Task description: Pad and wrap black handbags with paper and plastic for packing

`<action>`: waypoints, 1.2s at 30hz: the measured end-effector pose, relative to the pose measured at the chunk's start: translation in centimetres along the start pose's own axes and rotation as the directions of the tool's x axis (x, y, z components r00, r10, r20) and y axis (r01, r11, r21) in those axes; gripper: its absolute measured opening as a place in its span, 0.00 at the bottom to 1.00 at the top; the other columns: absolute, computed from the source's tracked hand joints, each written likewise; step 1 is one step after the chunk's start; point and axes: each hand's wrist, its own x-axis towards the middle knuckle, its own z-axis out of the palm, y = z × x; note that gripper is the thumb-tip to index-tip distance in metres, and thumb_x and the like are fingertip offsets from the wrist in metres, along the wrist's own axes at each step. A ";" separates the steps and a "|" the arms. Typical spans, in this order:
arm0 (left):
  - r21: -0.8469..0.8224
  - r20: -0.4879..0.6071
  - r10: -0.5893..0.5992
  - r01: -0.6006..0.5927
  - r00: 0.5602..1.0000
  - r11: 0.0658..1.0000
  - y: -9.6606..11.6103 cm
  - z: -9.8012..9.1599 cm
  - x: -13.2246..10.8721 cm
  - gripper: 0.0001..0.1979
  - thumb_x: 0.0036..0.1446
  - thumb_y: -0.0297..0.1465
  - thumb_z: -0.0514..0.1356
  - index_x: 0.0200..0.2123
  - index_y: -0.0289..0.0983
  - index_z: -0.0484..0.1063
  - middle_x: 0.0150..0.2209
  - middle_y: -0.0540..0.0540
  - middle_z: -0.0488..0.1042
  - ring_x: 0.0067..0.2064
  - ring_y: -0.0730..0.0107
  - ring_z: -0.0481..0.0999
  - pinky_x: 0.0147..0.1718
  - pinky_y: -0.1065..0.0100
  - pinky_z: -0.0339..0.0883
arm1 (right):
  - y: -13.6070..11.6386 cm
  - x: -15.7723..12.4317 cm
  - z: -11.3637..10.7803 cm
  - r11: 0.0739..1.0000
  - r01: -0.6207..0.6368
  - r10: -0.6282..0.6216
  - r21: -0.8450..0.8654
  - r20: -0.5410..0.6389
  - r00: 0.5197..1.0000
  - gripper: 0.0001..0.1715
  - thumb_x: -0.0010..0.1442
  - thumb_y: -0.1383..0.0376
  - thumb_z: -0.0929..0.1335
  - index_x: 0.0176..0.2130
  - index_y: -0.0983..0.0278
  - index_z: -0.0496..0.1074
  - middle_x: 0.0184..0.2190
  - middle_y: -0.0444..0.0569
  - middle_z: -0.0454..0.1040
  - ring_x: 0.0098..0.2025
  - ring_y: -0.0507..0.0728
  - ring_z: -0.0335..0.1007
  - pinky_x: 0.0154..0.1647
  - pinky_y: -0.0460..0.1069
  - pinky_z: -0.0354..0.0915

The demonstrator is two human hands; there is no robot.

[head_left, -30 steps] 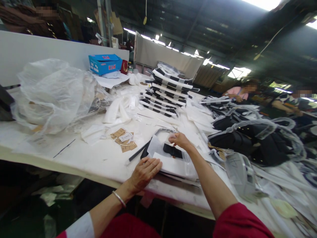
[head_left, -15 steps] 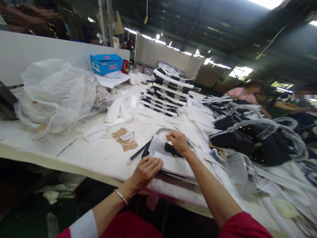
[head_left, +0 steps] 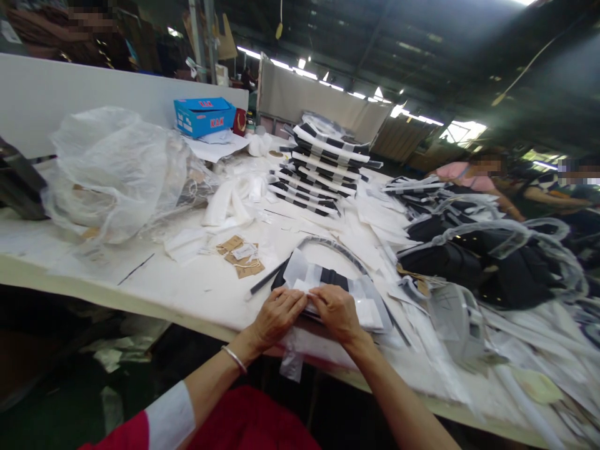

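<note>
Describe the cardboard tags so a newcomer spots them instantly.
On the white table, find the tall black-and-white stack, then come toward the person's left hand. Just beyond that hand and slightly left lie the tags. They are brown cardboard with white strings, unlike the white and clear packing nearby.

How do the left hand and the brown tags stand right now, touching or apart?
Apart: the head view shows white tabletop and a dark strip between the left hand and the brown tags.
</note>
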 end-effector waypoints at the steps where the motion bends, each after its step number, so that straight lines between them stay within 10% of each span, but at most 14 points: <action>1: -0.001 -0.010 -0.010 0.010 1.000 1.000 0.0 0.1 -0.1 0.16 0.68 0.24 0.48 0.55 0.32 0.67 0.46 0.39 0.77 0.47 0.65 0.76 0.49 0.60 0.66 | -0.4 -0.3 0.1 1.000 0.010 -0.011 -0.020 -0.027 1.000 0.12 0.65 0.65 0.66 0.34 0.60 0.78 0.32 0.50 0.80 0.37 0.58 0.74 0.44 0.52 0.65; 14: -0.072 -0.009 0.002 -0.003 1.000 0.997 -0.3 -0.5 0.3 0.15 0.69 0.27 0.51 0.56 0.37 0.67 0.51 0.43 0.77 0.51 0.68 0.76 0.48 0.64 0.64 | -2.8 -4.8 -0.8 0.954 0.222 -0.171 0.202 -0.240 0.955 0.15 0.64 0.70 0.64 0.47 0.57 0.75 0.39 0.49 0.80 0.44 0.58 0.76 0.52 0.57 0.72; 22: -0.077 0.001 0.020 -0.019 1.000 0.997 -0.4 -0.4 0.3 0.14 0.68 0.25 0.52 0.54 0.37 0.69 0.52 0.44 0.77 0.52 0.68 0.75 0.48 0.62 0.63 | -3.1 -10.1 1.9 0.927 0.373 -0.371 -0.033 0.061 0.927 0.23 0.65 0.67 0.63 0.58 0.60 0.68 0.55 0.53 0.74 0.59 0.63 0.66 0.62 0.62 0.62; 28: -0.094 0.033 0.025 -0.022 0.999 0.995 -0.3 -0.7 0.2 0.15 0.68 0.25 0.51 0.55 0.36 0.68 0.54 0.43 0.75 0.54 0.67 0.74 0.51 0.61 0.62 | -3.3 -8.7 3.6 0.942 0.332 -0.336 -0.055 -0.096 0.937 0.13 0.66 0.68 0.63 0.45 0.57 0.75 0.41 0.47 0.79 0.48 0.57 0.71 0.56 0.56 0.63; 36: -0.161 0.056 -0.010 0.019 0.998 0.987 0.0 -0.8 0.0 0.15 0.68 0.25 0.50 0.55 0.34 0.67 0.55 0.40 0.74 0.55 0.64 0.73 0.53 0.59 0.62 | -4.3 -6.0 1.6 0.937 0.330 -0.346 -0.111 -0.188 0.919 0.15 0.64 0.74 0.60 0.36 0.62 0.72 0.62 0.53 0.67 0.67 0.62 0.56 0.67 0.67 0.52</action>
